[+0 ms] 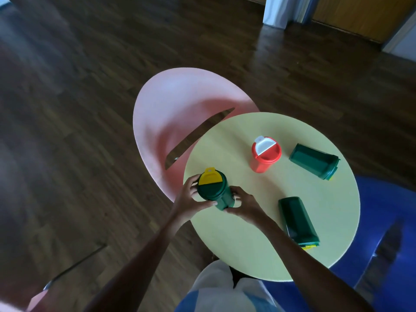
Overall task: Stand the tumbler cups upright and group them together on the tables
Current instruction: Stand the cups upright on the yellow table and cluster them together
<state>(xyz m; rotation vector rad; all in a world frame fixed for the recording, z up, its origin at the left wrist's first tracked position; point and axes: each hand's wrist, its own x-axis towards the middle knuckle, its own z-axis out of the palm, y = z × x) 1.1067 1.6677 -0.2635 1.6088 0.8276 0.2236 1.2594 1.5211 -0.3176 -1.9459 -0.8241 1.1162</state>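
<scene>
At the left edge of the yellow counter (258, 233), I see 2 hands grasping 1 cup: the left hand (188, 197) and right hand (244, 204) both curl round the yellow-lidded green tumbler (216, 190), which stands about upright. Farther in, the red tumbler (264, 155) stands upright. The far green tumbler (314, 161) and near green tumbler (297, 219) lie on their sides, well apart, with a pink counter (171, 104) behind.
</scene>
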